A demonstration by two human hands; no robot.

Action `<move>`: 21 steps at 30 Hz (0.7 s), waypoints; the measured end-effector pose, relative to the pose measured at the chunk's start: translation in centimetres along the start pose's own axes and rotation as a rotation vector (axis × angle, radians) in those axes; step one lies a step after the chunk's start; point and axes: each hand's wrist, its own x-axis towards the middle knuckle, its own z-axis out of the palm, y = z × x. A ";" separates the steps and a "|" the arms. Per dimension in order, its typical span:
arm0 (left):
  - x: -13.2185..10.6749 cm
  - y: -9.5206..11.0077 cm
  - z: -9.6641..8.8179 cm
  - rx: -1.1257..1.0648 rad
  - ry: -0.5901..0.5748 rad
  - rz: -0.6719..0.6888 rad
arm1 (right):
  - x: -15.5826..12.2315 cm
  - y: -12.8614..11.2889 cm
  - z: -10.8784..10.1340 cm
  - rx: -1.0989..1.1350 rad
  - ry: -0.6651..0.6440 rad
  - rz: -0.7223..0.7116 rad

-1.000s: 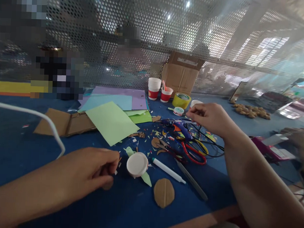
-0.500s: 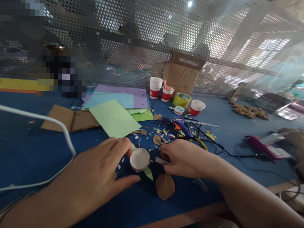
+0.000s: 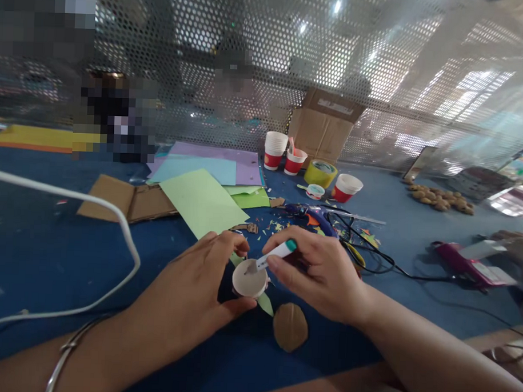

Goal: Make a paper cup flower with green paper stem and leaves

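At the near middle of the blue table (image 3: 40, 257), the right hand (image 3: 323, 272) pinches a white marker (image 3: 274, 255) between thumb and fingers, its green end held up toward the right. The lower end slopes left over the pale round face of a paper cup (image 3: 247, 287); contact with that face cannot be confirmed. The left hand (image 3: 194, 279) has its thumb and forefinger spread around the cup, thumb on the near side, forefinger on the far side. Whether they press on it cannot be told. Light green paper (image 3: 265, 305) projects from beneath the cup.

Near and slightly right of the cup lies a round cardboard piece (image 3: 290, 327). Far from the right hand rests a blue glue gun (image 3: 328, 224), with black cable to its right. Far left of the cup, a light green sheet (image 3: 201, 199) overlaps other coloured sheets. Beyond stand a stack of paper cups (image 3: 275, 152), a yellow tape roll (image 3: 320, 175) and a cardboard box (image 3: 317, 135). At the right, another person's hand (image 3: 517, 248) is near a magenta tool (image 3: 465, 265).
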 end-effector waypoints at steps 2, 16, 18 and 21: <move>0.0 -0.1 0.2 -0.040 0.017 0.012 | 0.1 0.3 0.4 -0.032 -0.024 -0.047; 0.6 -0.5 0.4 -0.147 0.002 -0.072 | -0.4 0.6 0.6 -0.078 -0.043 -0.199; 0.6 -0.5 0.3 -0.150 -0.005 -0.051 | -0.3 0.7 0.6 -0.057 -0.095 -0.217; 0.7 -0.3 0.2 -0.145 -0.023 -0.064 | -0.2 0.8 0.8 -0.058 -0.067 -0.168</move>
